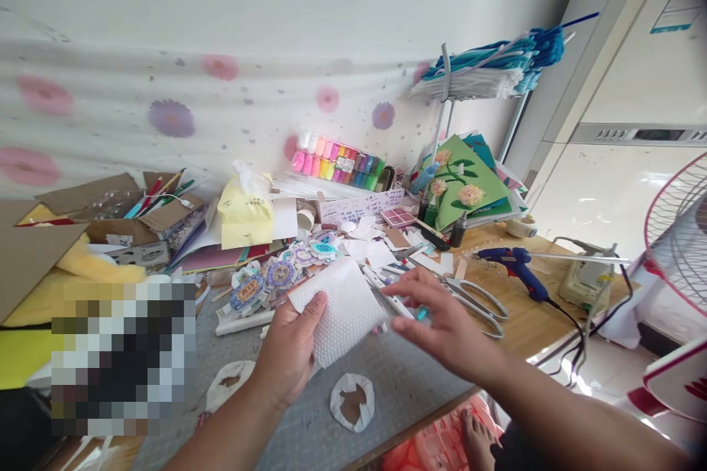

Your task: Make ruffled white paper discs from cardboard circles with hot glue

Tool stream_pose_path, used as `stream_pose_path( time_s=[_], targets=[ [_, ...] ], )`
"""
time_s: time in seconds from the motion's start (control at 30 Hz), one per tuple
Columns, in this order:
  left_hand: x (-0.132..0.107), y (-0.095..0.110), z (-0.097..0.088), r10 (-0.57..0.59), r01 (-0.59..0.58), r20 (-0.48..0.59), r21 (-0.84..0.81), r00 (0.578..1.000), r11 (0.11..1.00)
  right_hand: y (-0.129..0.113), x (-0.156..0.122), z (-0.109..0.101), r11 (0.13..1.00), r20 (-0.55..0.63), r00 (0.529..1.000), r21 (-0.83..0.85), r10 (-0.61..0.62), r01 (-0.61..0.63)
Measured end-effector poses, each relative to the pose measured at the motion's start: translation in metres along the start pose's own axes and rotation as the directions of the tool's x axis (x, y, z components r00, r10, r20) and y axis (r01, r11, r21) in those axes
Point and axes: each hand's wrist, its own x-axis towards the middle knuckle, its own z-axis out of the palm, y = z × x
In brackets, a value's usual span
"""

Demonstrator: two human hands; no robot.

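Observation:
My left hand [287, 349] is closed on the lower left corner of a white textured foam sheet [342, 305], thumb on top, holding it above a grey cutting mat [398, 390]. My right hand [442, 316] hovers just right of the sheet with fingers stretched out flat over white pens and a small teal-tipped item [423, 313]; nothing is in its grasp. Scissors [478, 298] with grey handles lie just beyond the right hand.
A blue glue gun [516, 265] lies on the wooden table at right, its cord running off the edge. Round paper badges [279, 272], paper scraps, a yellow tissue pack [246, 217], a clay set [336, 158], a green flower card [461, 188], cardboard boxes at left, a fan [682, 235] at right.

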Motion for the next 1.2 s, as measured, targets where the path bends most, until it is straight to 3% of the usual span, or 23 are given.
stream_pose_path(
  time_s=[0.1,0.17,0.23,0.27,0.33,0.4,0.57,0.63,0.73,0.87,1.0,1.1,1.2],
  targets=[
    [0.002,0.000,-0.002,0.070,-0.069,-0.022,0.038,0.997,0.997,-0.013,0.000,0.011,0.995,0.156,0.988,0.095,0.009,-0.024],
    [0.005,0.002,-0.004,0.084,-0.083,-0.053,0.036,0.995,0.996,-0.013,0.000,0.006,0.993,0.357,0.933,0.116,-0.042,0.001],
    [0.006,0.005,-0.004,0.070,-0.070,-0.080,0.003,0.994,0.998,-0.007,0.000,-0.002,0.995,0.446,0.892,0.095,-0.079,0.041],
    [0.006,0.006,-0.003,0.053,-0.054,-0.084,-0.017,0.995,0.998,-0.004,0.001,-0.006,0.997,0.404,0.912,0.058,-0.074,0.055],
    [0.003,0.009,-0.001,-0.011,0.008,-0.061,-0.047,0.998,0.999,0.002,0.001,-0.010,0.997,0.189,0.981,-0.047,-0.051,0.061],
    [-0.001,0.010,0.003,-0.088,0.087,-0.016,-0.051,0.996,0.995,0.005,-0.001,-0.007,0.989,0.049,0.995,-0.113,-0.092,0.097],
    [-0.006,0.007,0.006,-0.213,0.214,0.053,-0.014,0.976,0.977,0.009,-0.003,0.010,0.947,0.208,0.949,-0.171,-0.237,0.273],
    [-0.005,0.006,0.006,-0.209,0.209,0.042,-0.014,0.977,0.978,0.012,-0.002,0.009,0.952,0.177,0.951,-0.125,-0.255,0.279],
    [-0.003,0.006,0.006,-0.201,0.201,0.022,-0.026,0.979,0.979,0.012,-0.003,0.000,0.962,0.104,0.969,-0.133,-0.225,0.237],
    [-0.005,0.006,0.009,-0.243,0.244,0.033,-0.034,0.969,0.969,0.000,-0.010,-0.009,0.949,0.223,0.968,-0.264,-0.114,0.173],
    [-0.010,0.006,0.009,-0.301,0.304,0.114,-0.015,0.947,0.952,-0.013,-0.019,-0.012,0.920,0.266,0.959,-0.341,-0.101,0.191],
    [-0.012,0.006,0.008,-0.303,0.305,0.112,0.000,0.946,0.952,-0.016,-0.030,-0.021,0.939,0.183,0.974,-0.291,-0.135,0.184],
    [-0.010,0.008,0.006,-0.293,0.293,0.066,0.011,0.954,0.956,-0.016,-0.054,-0.042,0.981,0.009,0.995,-0.166,-0.101,0.101]
  ],
)
